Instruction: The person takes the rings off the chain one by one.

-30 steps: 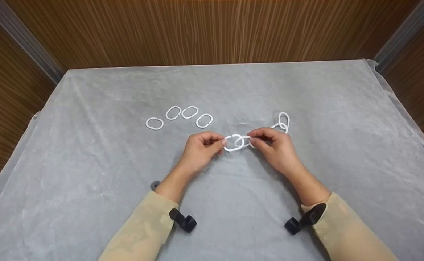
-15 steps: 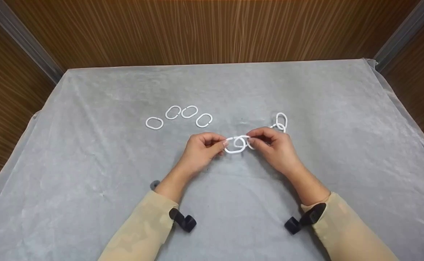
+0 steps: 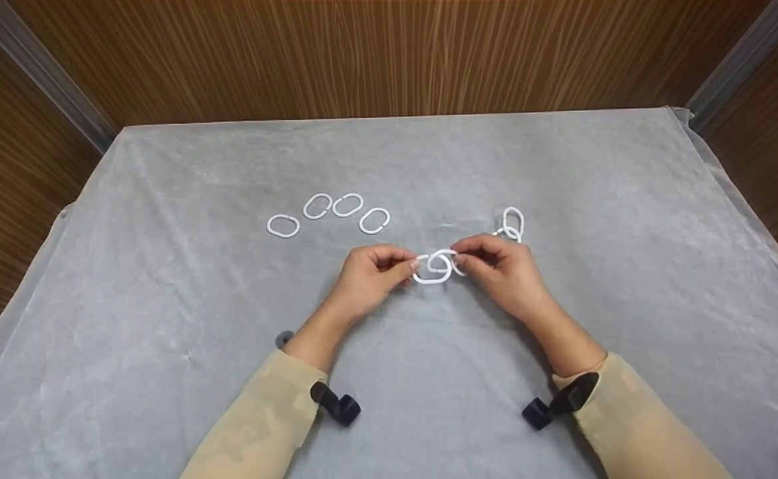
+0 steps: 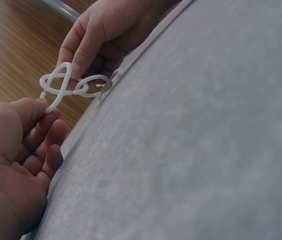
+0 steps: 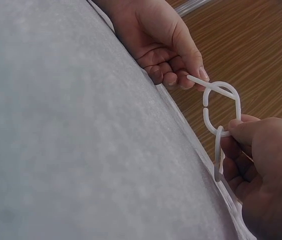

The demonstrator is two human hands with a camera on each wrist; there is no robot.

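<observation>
Thumb and fingers of my left hand (image 3: 370,278) pinch a white oval plastic chain link (image 3: 432,282) by its left end. Facing it, my right hand (image 3: 507,271) pinches a second white link (image 5: 239,106), which has a small gap in its side. The two links cross and overlap between the hands, held up in both wrist views. Another link (image 5: 217,155) hangs through the right-hand one. Beyond the right hand in the head view, more joined links (image 3: 522,219) trail on the cloth, partly hidden by the fingers.
Several loose white links, among them one nearest the hands (image 3: 387,214) and one at the far left (image 3: 269,227), lie left of centre. A grey cloth (image 3: 195,286) covers the table. Wood-grain panels (image 3: 389,60) stand behind and at both sides.
The two held links have come closer together and overlap more. The joined links beyond the right hand have shifted slightly left. Both hands keep their pinch and barely move.
</observation>
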